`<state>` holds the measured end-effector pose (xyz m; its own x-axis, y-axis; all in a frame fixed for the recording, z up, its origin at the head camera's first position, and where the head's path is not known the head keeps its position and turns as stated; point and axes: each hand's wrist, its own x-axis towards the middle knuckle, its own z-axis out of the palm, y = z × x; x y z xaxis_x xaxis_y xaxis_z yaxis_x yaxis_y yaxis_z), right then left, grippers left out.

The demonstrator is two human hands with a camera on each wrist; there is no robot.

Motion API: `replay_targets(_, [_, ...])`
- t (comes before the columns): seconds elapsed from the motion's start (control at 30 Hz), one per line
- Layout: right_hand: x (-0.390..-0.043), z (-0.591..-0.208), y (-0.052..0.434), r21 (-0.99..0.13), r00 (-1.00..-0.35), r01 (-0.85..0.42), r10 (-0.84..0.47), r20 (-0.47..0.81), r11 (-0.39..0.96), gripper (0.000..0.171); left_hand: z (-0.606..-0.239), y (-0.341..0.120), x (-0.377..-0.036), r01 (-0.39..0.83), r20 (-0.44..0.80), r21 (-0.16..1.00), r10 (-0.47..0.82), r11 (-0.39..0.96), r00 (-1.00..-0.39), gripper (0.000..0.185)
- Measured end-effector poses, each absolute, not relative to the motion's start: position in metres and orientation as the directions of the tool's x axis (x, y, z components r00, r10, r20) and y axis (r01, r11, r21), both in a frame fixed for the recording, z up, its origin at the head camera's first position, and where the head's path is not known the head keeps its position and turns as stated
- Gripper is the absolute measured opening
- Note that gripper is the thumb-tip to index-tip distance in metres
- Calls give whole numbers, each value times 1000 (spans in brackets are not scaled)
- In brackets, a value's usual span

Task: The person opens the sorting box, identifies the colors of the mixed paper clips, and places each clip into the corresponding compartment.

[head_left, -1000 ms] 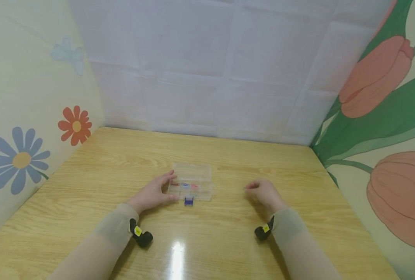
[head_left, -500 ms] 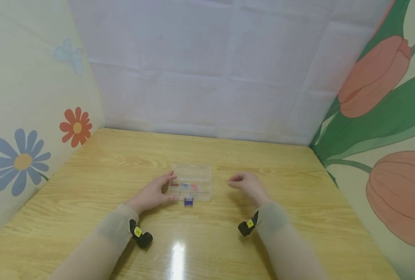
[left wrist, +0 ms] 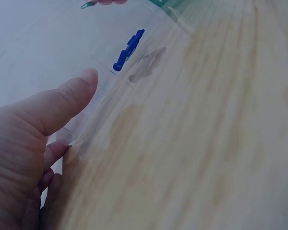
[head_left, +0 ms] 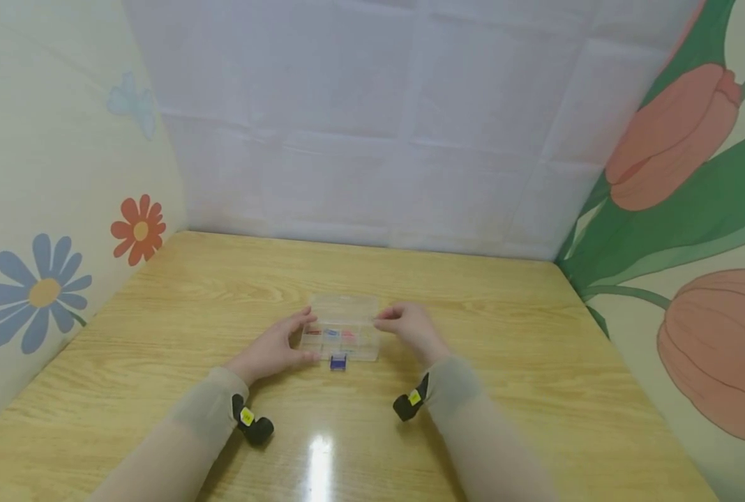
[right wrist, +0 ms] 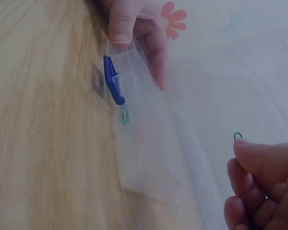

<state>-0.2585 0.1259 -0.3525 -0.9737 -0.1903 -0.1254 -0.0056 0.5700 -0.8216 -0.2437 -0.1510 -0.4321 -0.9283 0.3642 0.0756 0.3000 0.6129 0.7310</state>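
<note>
Green clip [right wrist: 237, 136]: pinched at right fingertips [right wrist: 259, 160], just right of the box [head_left: 342, 328]; tiny, light, springy wire, likely slippery, best nipped by its loop. Left hand [head_left: 272, 348] curled round the box's left end, thumb [left wrist: 62, 103] along its front. Blue latch [head_left: 338, 362] between both thumbs. Table [head_left: 222, 293] beneath.

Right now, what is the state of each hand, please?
Left hand: fingers and thumb curled round the left end of the clear box, holding it.
Right hand: pinching a small green clip beside the box.
</note>
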Motion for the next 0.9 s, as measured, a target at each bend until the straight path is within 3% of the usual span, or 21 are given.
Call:
replay_targets(0.47, [-255,-370,89,-785,-960,-33,-237,-146,619,8,-431,-151,-243,289,66,732,358,617,-931,85])
replay_targets(0.9, [-252,-376,84,-727,-962,-36,-221,-162,686,4,-432,-151,-244,287,64,747,365,600,-929,86])
